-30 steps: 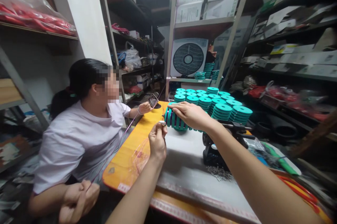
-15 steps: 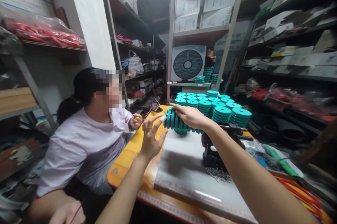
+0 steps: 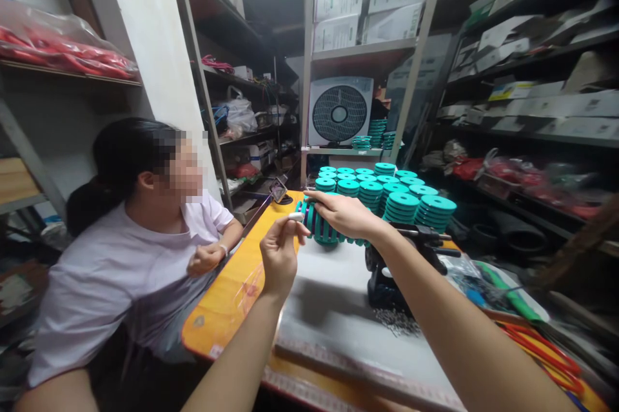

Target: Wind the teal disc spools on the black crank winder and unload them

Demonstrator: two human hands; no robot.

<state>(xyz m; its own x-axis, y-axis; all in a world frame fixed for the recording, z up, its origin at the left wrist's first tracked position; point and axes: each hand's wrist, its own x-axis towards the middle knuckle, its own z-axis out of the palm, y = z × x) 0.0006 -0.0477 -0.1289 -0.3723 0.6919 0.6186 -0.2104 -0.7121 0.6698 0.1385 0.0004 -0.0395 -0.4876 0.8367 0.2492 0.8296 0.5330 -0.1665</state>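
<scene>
My right hand point(image 3: 344, 213) lies over the top of a row of teal line spools point(image 3: 323, 230), its fingers bent over their near-left end. Dark purple line shows in some grooves. The row appears mounted on a black device point(image 3: 384, 276), partly hidden by my right forearm. Beside the left end of the row, my left hand point(image 3: 281, 251) is closed in a pinch, with a white wrap point(image 3: 296, 216) on one finger touching or almost touching the spools. What the pinch holds is too small to make out.
Several stacks of teal spools point(image 3: 401, 206) stand behind the device. Small metal pieces point(image 3: 396, 322) lie at its base on a grey board point(image 3: 333, 334). A co-worker point(image 3: 145, 257) sits at the left of the yellow table point(image 3: 217, 315). Orange cords point(image 3: 541, 354) lie right.
My left hand's spread fingers have come together into a pinch at the spool end. The co-worker's raised hand has moved down and left. The whole view has shifted slightly.
</scene>
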